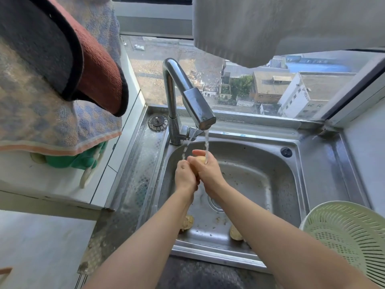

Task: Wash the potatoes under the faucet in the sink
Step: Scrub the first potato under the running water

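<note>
Water runs from the chrome faucet (188,94) into the steel sink (260,163). Under the stream, both hands wrap one pale yellow potato (201,159), of which only a small patch shows between the fingers. My left hand (185,176) grips it from the left and below. My right hand (205,168) curls over it from the right, and the water lands on its fingers. Two more potatoes lie on the sink floor near the front edge, one (187,222) partly behind my left forearm, the other (235,233) beside my right forearm.
A pale green plastic colander (352,232) stands on the counter at the right. Towels (52,97) hang at the upper left over a white ledge with a green cloth (83,159). A drain (214,203) sits mid-sink, with bits of peel around it. A window lies behind the faucet.
</note>
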Demonstrator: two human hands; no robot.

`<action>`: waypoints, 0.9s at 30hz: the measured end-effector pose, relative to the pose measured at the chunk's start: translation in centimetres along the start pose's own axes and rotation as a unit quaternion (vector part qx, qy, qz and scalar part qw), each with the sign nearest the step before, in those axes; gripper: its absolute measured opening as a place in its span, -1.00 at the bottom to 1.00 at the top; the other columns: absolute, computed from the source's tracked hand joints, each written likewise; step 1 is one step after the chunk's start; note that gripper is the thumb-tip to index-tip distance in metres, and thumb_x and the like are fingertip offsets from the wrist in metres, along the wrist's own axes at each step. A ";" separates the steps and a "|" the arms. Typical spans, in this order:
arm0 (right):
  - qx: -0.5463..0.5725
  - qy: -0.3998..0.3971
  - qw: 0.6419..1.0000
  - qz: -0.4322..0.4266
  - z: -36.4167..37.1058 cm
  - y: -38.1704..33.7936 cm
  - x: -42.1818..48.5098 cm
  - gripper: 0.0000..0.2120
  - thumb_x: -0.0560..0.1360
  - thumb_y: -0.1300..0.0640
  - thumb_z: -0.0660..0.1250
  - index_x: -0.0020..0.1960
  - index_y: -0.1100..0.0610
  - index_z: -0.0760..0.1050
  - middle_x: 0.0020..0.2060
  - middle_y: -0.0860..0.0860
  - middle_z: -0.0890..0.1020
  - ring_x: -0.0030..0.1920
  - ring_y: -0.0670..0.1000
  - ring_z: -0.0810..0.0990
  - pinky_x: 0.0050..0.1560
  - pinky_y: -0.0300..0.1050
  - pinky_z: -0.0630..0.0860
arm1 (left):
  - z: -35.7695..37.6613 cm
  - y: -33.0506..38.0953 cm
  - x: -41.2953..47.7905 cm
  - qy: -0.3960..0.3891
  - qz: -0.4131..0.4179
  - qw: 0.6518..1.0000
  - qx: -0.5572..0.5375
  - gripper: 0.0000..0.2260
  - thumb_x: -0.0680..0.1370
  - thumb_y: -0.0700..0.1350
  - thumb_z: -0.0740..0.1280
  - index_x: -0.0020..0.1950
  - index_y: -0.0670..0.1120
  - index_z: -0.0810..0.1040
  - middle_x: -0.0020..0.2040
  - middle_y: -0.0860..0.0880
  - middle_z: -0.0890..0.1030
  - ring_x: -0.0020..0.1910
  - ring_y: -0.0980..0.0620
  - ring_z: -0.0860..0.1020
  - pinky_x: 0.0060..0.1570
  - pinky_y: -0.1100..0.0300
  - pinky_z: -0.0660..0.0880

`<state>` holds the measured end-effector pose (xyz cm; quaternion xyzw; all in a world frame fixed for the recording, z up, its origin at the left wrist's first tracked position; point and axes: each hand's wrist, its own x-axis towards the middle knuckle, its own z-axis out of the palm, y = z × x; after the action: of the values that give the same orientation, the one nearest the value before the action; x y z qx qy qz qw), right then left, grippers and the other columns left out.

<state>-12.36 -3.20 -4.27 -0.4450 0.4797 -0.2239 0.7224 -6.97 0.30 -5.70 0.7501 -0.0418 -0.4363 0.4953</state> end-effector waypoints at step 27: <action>0.008 0.104 0.993 0.057 -1.6 0.4 1.6 -0.83 0.54 0.15 0.28 0.09 0.22 0.48 -0.11 0.18 0.59 -0.24 0.03 0.56 -0.48 -0.23 0.43 | 0.3 -1.3 -2.0 -0.109 0.120 0.986 -0.026 -0.79 0.64 -0.07 0.20 0.21 -0.14 0.33 0.08 -0.13 0.55 -0.05 0.08 0.55 -0.20 0.36 0.52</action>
<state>-13.08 -4.88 -5.69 -0.3857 0.5749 -0.2312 0.6836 -8.90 1.73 -5.51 0.6743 -0.1735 -0.4538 0.5562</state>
